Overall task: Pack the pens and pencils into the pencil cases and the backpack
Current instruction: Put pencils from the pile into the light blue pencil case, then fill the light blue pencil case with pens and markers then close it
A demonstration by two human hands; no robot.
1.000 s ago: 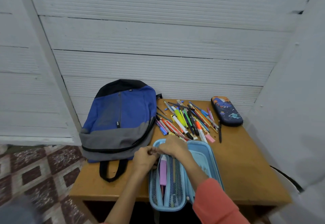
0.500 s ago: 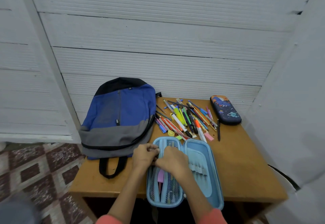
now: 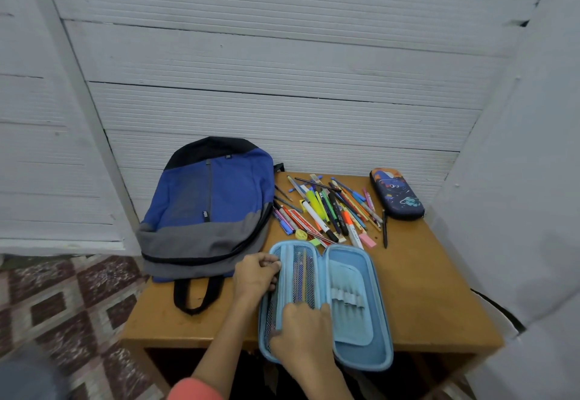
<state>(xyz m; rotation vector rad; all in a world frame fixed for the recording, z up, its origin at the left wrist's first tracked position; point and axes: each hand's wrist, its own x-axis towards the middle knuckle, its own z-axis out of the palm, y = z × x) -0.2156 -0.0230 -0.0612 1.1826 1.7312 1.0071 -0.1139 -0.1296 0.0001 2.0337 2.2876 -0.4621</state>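
Two bare hands rest on an open light-blue pencil case (image 3: 361, 274) at the near edge of a wooden worktop (image 3: 433, 289), seen from the head camera. The case lies spread flat, its near end hanging slightly over the worktop's front edge. Several pens sit upright-lengthwise behind the mesh pocket of its left half, and a flap with elastic loops fills the right half.

The left hand (image 3: 255, 275) has its fingers curled at the case's left rim, its grip pinched on the edge there. The right hand (image 3: 303, 329) lies across the lower part of the mesh. Its back hides the fingertips, so its grip cannot be told.

Just beyond the open case, a loose pile of pens and pencils (image 3: 326, 211) spreads across the middle of the worktop. A yellow round piece (image 3: 301, 235) and a pink eraser (image 3: 367, 240) lie at the pile's near fringe, and a black pen (image 3: 384, 228) lies apart to the right.

A closed dark pencil case (image 3: 397, 194) with a space print sits at the far right corner. A blue, grey and black backpack (image 3: 207, 211) lies flat on the left, its strap loop just beside the left hand. A white slatted wall (image 3: 251, 85) stands behind, and a patterned tile floor (image 3: 62, 305) shows at left.
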